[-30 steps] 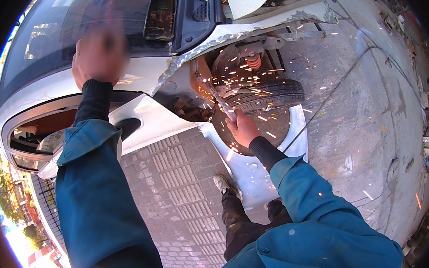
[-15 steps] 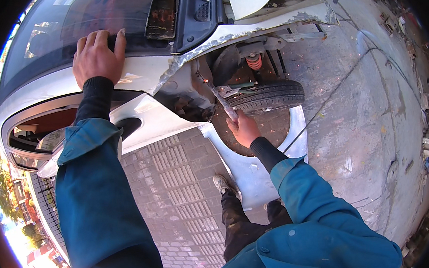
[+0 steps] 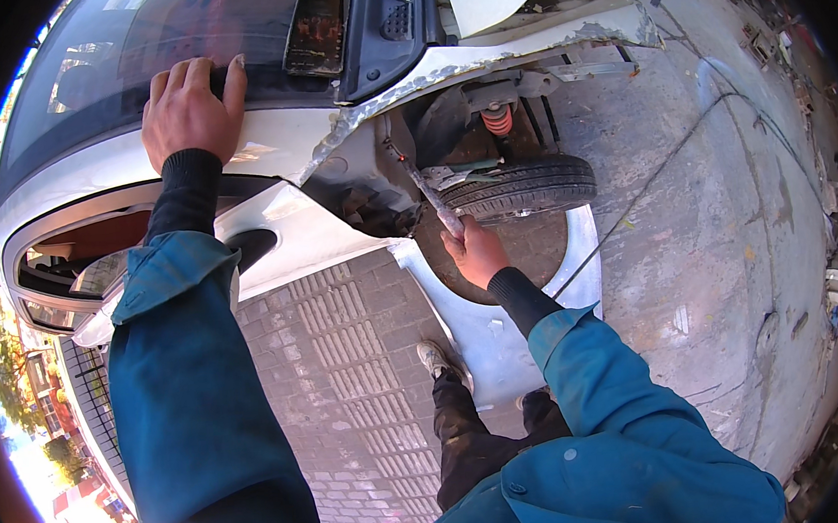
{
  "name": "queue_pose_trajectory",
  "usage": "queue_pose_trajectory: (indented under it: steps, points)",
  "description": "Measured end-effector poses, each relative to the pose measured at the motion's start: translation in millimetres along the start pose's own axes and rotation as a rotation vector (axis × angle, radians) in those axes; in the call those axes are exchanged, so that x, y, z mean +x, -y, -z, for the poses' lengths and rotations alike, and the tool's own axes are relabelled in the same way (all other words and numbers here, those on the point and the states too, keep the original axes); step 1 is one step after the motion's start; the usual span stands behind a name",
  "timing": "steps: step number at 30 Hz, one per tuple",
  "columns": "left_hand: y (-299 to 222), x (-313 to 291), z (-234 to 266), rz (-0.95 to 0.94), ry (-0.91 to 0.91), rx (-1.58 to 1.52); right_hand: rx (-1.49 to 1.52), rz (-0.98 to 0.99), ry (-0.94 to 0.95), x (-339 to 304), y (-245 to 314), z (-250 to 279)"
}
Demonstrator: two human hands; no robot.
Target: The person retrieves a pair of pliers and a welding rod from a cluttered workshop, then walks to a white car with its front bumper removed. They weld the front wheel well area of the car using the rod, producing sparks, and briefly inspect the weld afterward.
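Now sparks gone around the rod (image 3: 429, 193).

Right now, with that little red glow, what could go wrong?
The bare right hand holds a rod-like tool with a red glow near its far end, so a slip might burn skin. The nearby tyre could get scorched. The phone lying on the windshield might slide off.

The head-worn fisheye looks down on both hands (image 3: 190, 117).
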State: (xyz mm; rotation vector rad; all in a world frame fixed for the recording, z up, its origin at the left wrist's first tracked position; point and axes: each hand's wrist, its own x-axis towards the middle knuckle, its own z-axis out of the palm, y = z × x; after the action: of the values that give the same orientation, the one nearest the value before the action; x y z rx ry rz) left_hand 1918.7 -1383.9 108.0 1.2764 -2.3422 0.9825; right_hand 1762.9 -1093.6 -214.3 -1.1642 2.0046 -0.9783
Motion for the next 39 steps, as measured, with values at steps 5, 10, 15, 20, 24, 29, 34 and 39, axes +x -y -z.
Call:
queue_pose_trajectory:
  steps: [5, 10, 15, 20, 24, 29, 34, 39]
  points:
    - [-2.4, 0.7, 6.6, 0.027, 0.035, -0.098, -0.01, -0.014, 0.012, 0.6, -0.1, -1.9]
    - [-3.1, 1.5, 9.0, 0.016, 0.041, -0.093, -0.003, -0.019, 0.022, 1.4, 0.2, -1.4]
    - [-1.4, 1.7, 7.7, -0.038, 0.032, -0.071, -0.007, -0.007, 0.011, 2.0, 0.5, -1.2]
    - [-0.7, 1.8, 6.1, -0.045, 0.038, -0.061, -0.022, 0.001, 0.021, 2.5, 4.0, 1.1]
    - [0.3, 1.7, 5.4, -0.053, 0.049, -0.051, -0.024, -0.06, 0.072, 1.2, 7.6, 5.0]
    - [0.2, 2.4, 5.6, -0.052, 0.046, -0.067, 0.02, -0.018, 0.036, -3.5, 5.6, 5.4]
    - [-1.8, 2.2, 9.0, -0.049, 0.044, -0.072, 0.005, 0.0, 0.025, -3.4, -0.5, 0.8]
    - [-3.2, 2.1, 10.2, 0.003, 0.045, -0.102, 0.004, -0.025, 0.031, -2.7, 1.2, 0.8]
